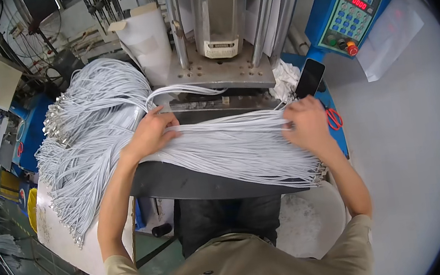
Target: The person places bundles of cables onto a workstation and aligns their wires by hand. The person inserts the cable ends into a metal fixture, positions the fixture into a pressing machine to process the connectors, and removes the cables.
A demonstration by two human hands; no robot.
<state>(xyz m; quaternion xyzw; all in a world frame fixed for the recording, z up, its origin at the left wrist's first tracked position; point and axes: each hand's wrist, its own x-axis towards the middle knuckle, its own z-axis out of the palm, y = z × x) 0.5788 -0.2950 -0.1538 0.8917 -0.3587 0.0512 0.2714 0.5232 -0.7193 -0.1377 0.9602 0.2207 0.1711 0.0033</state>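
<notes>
A wide layer of thin white cables lies side by side across a black work surface in front of me. At the layer's left part, my left hand is curled over cables along the far edge, thumb and forefinger around them. Over the right end, my right hand has its fingers bent in on cables; its fingertips are partly hidden. A press with metal columns stands just beyond, and several white cables run to its lower die. The layer's right ends carry small metal tips.
A large pile of white cables covers the table at left. Right of the press are a phone, a crumpled white cloth, red-handled scissors and a blue control panel. A white bin stands below the surface.
</notes>
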